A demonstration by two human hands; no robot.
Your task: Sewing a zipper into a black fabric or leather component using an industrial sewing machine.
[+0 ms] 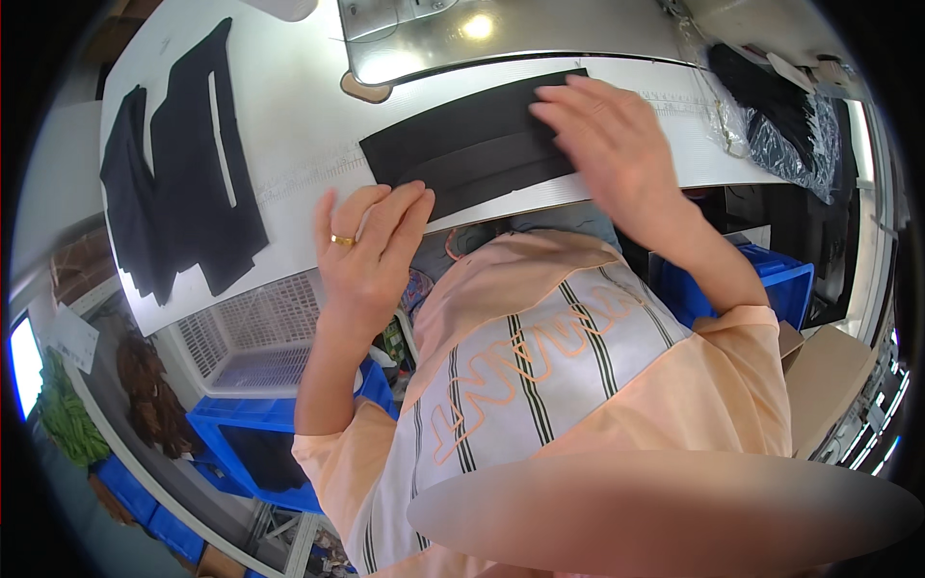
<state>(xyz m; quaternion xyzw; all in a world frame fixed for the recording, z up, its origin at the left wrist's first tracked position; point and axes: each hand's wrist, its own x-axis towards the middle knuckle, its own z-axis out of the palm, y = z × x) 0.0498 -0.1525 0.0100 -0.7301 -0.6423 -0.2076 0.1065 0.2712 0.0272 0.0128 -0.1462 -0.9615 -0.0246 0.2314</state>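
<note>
A black fabric piece [462, 135] with a lengthwise band lies on the white worktable [308, 96]. My left hand [371, 250], wearing a gold ring, touches its lower left corner with bent, slightly parted fingers; the thumb is hidden. My right hand [617, 154] rests its spread, bent fingertips on the piece's upper right part, thumb also mostly hidden. More black cut fabric pieces [183, 183] lie at the table's left. A printed measuring scale runs along the tabletop.
A metal machine plate [520, 29] spans the back, beside a small tan object [364, 89]. Bagged black material [790, 125] lies far right. Below are a white plastic basket [241, 337], blue crates [251, 453] [771, 279] and a cardboard box [833, 376]. Green material [67, 414] sits lower left.
</note>
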